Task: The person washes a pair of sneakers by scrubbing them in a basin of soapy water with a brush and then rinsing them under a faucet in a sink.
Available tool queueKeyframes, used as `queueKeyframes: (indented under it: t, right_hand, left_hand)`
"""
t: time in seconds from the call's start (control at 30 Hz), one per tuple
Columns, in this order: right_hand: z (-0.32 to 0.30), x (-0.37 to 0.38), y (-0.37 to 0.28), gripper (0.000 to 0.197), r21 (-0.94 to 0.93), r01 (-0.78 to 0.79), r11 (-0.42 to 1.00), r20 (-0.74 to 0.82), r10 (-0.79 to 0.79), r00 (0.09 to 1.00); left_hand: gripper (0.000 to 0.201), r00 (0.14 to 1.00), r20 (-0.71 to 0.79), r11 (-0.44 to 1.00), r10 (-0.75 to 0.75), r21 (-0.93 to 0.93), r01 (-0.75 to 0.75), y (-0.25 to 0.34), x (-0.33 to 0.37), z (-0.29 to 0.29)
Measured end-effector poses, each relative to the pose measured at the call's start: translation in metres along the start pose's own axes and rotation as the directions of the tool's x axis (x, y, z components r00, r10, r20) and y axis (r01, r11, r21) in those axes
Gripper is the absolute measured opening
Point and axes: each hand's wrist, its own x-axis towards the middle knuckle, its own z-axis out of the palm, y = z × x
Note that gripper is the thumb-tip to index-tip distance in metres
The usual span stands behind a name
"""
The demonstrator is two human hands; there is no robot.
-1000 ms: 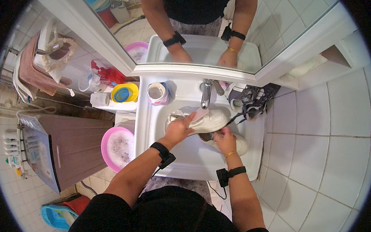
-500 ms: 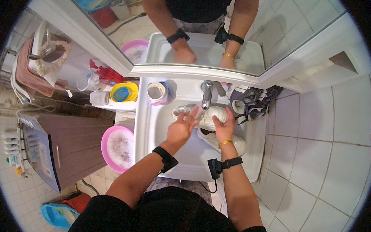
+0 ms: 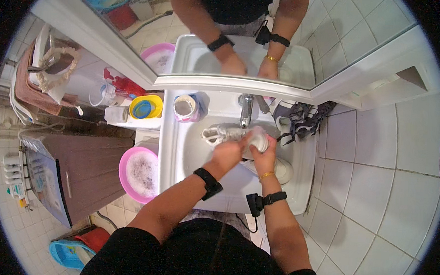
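Lace-up shoe (image 3: 222, 133): white. Second shoe (image 3: 284, 170): white too. Sneakers (image 3: 308, 123): dark grey/black, white stripes. Sink (image 3: 171, 157) white, faucet (image 3: 246, 112) chrome silver. Jar (image 3: 185, 109): white, pink and blue patches on the side. Wash basin (image 3: 123, 167): pink; suds (image 3: 143, 171) white, dark grey speckle. Tub (image 3: 157, 107) yellow, dish (image 3: 142, 109) in it blue. Towel (image 3: 27, 85): dusty brownish pink. Boxy unit (image 3: 94, 166): mauve-brown, thin dark lines. Shirt (image 3: 189, 250): plain black. Wrist strap (image 3: 208, 184) black, bangle (image 3: 267, 175) gold. Wall tiles (image 3: 374, 138): white, grey grout grid. Floor tub (image 3: 64, 253): bright blue, red basin (image 3: 96, 237) beside it.
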Motion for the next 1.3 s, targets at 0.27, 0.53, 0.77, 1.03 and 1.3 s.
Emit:
queueKeyframes:
  t: [0.27, 0.53, 0.77, 1.03, 1.3]
  right_hand:
    - [0.004, -0.008, -0.006, 0.077, -0.040, 0.076, 0.996, -0.045, -0.077, 0.996]
    - [-0.001, -0.018, 0.000, 0.076, 0.047, 0.062, 0.997, 0.052, -0.065, 0.997]
    - [-0.002, -0.011, 0.011, 0.068, -0.153, 0.112, 0.982, 0.026, -0.109, 0.994]
    - [0.003, 0.009, 0.052, 0.048, -0.002, -0.160, 0.987, -0.010, 0.160, 0.987]
    - [0.002, 0.004, -0.004, 0.039, 0.354, -0.532, 0.769, 0.067, 0.547, 0.835]
  left_hand:
    - [0.048, 0.985, 0.090, 0.982, -0.149, 0.127, 0.137, -0.001, 0.001, -0.024]
    - [0.051, 0.948, 0.252, 0.972, -0.196, 0.177, 0.154, -0.040, 0.012, -0.032]
    - [0.058, 0.989, 0.147, 0.992, 0.000, 0.128, -0.019, 0.015, 0.004, -0.025]
    - [0.074, 0.982, 0.171, 0.994, -0.082, 0.088, 0.067, 0.018, -0.021, -0.002]
    - [0.074, 0.976, 0.131, 0.975, -0.176, 0.162, 0.154, -0.017, -0.016, 0.003]
